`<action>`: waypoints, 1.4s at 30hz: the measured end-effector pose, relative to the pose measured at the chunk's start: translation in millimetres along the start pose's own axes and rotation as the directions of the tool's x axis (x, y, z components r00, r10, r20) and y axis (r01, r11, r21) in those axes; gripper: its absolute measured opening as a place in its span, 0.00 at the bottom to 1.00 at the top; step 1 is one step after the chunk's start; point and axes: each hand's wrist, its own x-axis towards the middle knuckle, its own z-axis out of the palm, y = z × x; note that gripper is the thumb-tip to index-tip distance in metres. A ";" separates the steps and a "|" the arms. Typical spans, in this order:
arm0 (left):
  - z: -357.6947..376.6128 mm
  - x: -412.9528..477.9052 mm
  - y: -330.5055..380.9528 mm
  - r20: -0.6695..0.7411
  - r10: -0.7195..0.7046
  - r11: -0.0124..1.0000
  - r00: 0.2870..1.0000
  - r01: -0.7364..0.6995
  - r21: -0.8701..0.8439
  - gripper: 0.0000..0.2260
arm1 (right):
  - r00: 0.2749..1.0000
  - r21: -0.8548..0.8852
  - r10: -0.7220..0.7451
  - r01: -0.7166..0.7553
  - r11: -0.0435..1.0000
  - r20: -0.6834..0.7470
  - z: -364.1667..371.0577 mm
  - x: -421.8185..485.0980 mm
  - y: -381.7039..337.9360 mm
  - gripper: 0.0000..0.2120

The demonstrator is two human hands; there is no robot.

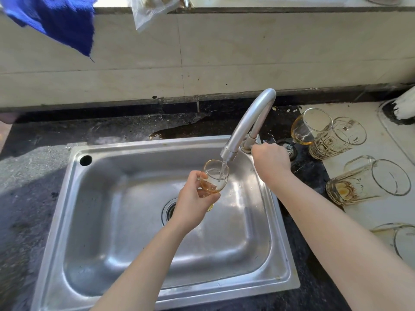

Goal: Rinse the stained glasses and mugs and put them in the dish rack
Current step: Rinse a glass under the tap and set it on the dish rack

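My left hand (193, 203) grips a small stemmed glass (215, 179) with amber residue, held upright over the steel sink (74, 198). Water runs from the faucet spout (247, 122) into the glass. My right hand (270, 159) is curled around the tap handle at the faucet's base. On the counter to the right stand a stained wine glass (308, 127), a patterned glass mug (336, 139) and a second stained mug (368, 179). Part of another glass mug (399, 239) shows at the right edge.
A brown spill (179, 129) lies on the dark counter behind the sink. A blue cloth (60, 21) hangs at the top left and a plastic bag (150, 12) on the ledge. The sink drain (169, 211) is partly hidden by my left wrist. No dish rack is in view.
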 end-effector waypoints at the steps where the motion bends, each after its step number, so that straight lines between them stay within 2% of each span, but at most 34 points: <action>1: -0.2 -0.1 -0.1 -0.002 0.002 1.000 1.000 -0.002 0.003 0.17 | 1.000 -0.005 -0.004 0.004 1.000 -0.002 -0.6 -0.3 0.1 0.11; 4: -0.8 -0.9 0.3 -0.002 0.008 1.000 1.000 -0.008 0.021 0.16 | 1.000 -0.006 -0.010 0.010 1.000 0.014 -2.0 -1.0 -0.6 0.11; 6: -1.1 -1.6 0.6 0.002 0.010 1.000 1.000 -0.010 0.024 0.17 | 0.999 0.055 0.031 -0.031 0.998 -0.014 0.8 -0.9 0.9 0.09; 8: -2.6 -2.4 1.1 0.005 0.001 1.000 1.000 -0.001 0.024 0.18 | 0.984 0.176 0.084 -0.056 0.983 -0.155 4.3 -4.9 3.2 0.08; 10: -4.7 -2.8 0.3 0.011 -0.010 1.000 1.000 0.009 0.023 0.18 | 0.943 0.349 0.133 -0.020 0.937 -0.305 7.2 -16.2 3.1 0.09; 11: -5.6 -2.7 -0.9 0.014 -0.015 1.000 1.000 0.015 0.022 0.17 | 0.934 0.492 0.179 -0.004 0.870 -0.309 5.7 -23.9 1.0 0.09; 12: -6.5 -3.0 -1.3 0.016 -0.021 1.000 1.000 0.021 0.021 0.17 | 0.950 0.646 0.209 -0.011 0.763 -0.230 2.2 -32.1 -2.1 0.09; 14: -7.3 -3.5 -2.4 0.024 -0.038 0.999 0.999 0.038 0.007 0.16 | 0.988 0.875 0.145 -0.120 0.468 0.058 -2.9 -46.5 -10.6 0.11; 16: -7.3 -4.2 -2.7 0.034 -0.054 0.998 0.998 0.055 -0.013 0.16 | 0.968 0.947 -0.001 -0.247 0.204 0.252 -1.4 -54.6 -19.7 0.16; 17: -6.9 -4.7 -2.8 0.041 -0.061 0.998 0.997 0.062 -0.025 0.16 | 0.957 0.950 -0.053 -0.275 0.149 0.286 0.7 -56.5 -24.0 0.20; 21: -6.6 -6.1 -2.9 0.081 -0.071 0.994 0.994 0.077 -0.082 0.16 | 0.960 0.960 -0.112 -0.240 0.144 0.257 3.6 -58.6 -37.9 0.28; 25: -6.3 -5.7 -3.2 0.098 -0.067 0.992 0.993 0.076 -0.096 0.15 | 0.971 0.974 -0.116 -0.197 0.107 0.209 1.5 -56.3 -43.2 0.21; 27: -6.2 -5.5 -3.3 0.107 -0.062 0.993 0.992 0.072 -0.097 0.16 | 0.974 0.975 -0.089 -0.203 0.089 0.210 3.8 -54.3 -43.7 0.21; 30: -6.0 -8.1 -2.5 0.138 -0.084 0.990 0.987 0.098 -0.098 0.15 | 0.968 0.968 -0.042 -0.246 0.040 0.248 8.6 -53.1 -40.1 0.22; 33: -8.3 -15.3 -4.0 0.168 -0.132 0.981 0.977 0.153 -0.118 0.12 | 0.951 0.951 -0.077 -0.304 -0.062 0.299 10.3 -55.1 -41.1 0.19; 38: -16.4 -18.8 -0.1 0.171 -0.160 0.983 0.972 0.173 -0.067 0.07 | 0.924 0.923 -0.050 -0.381 -0.058 0.378 9.0 -47.6 -55.0 0.18; 42: -18.5 -17.4 10.9 0.214 -0.139 0.989 0.967 0.148 -0.025 0.06 | 0.898 0.879 -0.035 -0.436 -0.192 0.438 12.2 -44.0 -54.2 0.18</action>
